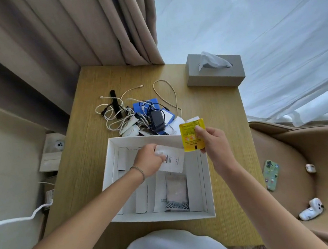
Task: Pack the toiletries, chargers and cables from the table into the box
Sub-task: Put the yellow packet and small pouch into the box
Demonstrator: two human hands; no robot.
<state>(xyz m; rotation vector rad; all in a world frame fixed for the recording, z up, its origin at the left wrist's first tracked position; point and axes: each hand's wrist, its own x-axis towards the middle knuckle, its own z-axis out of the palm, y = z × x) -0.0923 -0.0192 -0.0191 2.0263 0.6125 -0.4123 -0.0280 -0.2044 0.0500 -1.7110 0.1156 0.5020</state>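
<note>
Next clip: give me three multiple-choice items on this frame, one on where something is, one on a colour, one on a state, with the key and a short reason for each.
1. Where is the tangle of cables?
A. on the table beyond the box
B. inside the box
C. on the chair

2. What colour is the packet in the right hand?
A. blue
B. yellow
C. grey

3. What is the left hand doing?
A. resting flat on the table
B. hanging idle
C. holding a white sachet over the box

Key: 1 A, the cables lie past the box's far wall; 2 B, its face is bright yellow; 3 C, the fingers curl on the sachet above the open box.
</note>
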